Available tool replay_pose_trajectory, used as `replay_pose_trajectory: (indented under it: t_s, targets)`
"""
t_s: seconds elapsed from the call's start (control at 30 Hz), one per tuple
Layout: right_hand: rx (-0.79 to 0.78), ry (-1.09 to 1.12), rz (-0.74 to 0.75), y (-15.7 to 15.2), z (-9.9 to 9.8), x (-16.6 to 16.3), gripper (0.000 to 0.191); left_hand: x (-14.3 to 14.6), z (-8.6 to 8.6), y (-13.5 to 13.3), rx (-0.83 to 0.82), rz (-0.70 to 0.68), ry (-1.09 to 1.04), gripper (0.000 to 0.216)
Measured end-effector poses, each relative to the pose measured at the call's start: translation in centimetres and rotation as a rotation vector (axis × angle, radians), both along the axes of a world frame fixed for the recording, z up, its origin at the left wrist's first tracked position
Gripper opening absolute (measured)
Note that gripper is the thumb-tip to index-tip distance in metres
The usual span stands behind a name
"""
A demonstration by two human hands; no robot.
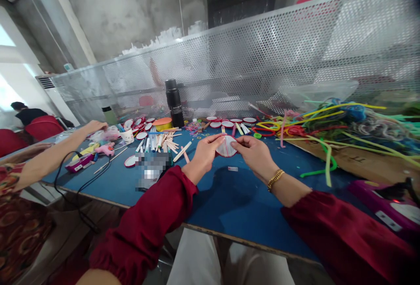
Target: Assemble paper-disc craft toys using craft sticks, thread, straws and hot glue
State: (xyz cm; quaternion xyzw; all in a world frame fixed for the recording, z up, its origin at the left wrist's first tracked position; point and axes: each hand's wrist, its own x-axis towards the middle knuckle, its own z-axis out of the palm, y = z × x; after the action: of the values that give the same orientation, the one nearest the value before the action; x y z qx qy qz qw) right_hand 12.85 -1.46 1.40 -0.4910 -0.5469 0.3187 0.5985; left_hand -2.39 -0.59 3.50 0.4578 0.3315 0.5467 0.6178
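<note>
Item in hand: small round white disc with a red rim (226, 147), held over the blue table (229, 206), towards its middle and clear of the surface.

Grip: the left hand (205, 153) has its fingers pinching the disc's left edge. The right hand (254, 154) has its fingers pinching the right edge, with a gold bracelet (275, 179) at the wrist.

Open room: bare blue surface lies beneath both hands and runs back to the near table edge. It is broken only by a small white scrap (232, 168) just below the disc.

Left margin: loose heap of wooden craft sticks and pens (160, 142). A pink glue gun (80, 161) lies nearer the edge, its black cord trailing over it. A co-worker's hand (96, 126) rests near the far-left corner.

Far edge: row of red-rimmed white discs (229, 123) and a tall black flask (173, 101), upright. All are backed by a perforated metal screen (262, 57) that closes that side.

Right margin: tangled heap of coloured pipe cleaners (344, 121) lies over a brown cardboard sheet (361, 160). A purple glue gun (383, 206) lies close to the near right edge.
</note>
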Motion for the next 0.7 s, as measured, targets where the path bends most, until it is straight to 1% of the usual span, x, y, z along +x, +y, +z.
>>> replay_pose_trajectory:
  t_s: [0.2,0.43,0.53,0.63,0.7]
  targets:
    - [-0.003,0.008,-0.008,-0.1,0.1,-0.1,0.032,0.0,0.1,-0.2,-0.008,0.026,0.013,0.026]
    - [-0.007,0.024,-0.003,-0.6,0.5,-0.3,0.044,0.2,0.1,-0.1,-0.007,0.048,-0.002,0.024]
    - [-0.007,0.036,-0.015,-0.4,0.4,-0.3,0.047,0.0,-0.2,0.2,0.014,0.005,-0.003,0.027]
    - [-0.012,0.061,-0.026,-0.1,0.2,-0.2,0.048,0.0,-0.6,0.6,0.038,-0.084,-0.004,0.028]
    - [-0.005,0.067,-0.035,0.1,0.0,0.0,0.048,0.0,-0.8,0.8,0.044,-0.118,0.029,0.027]
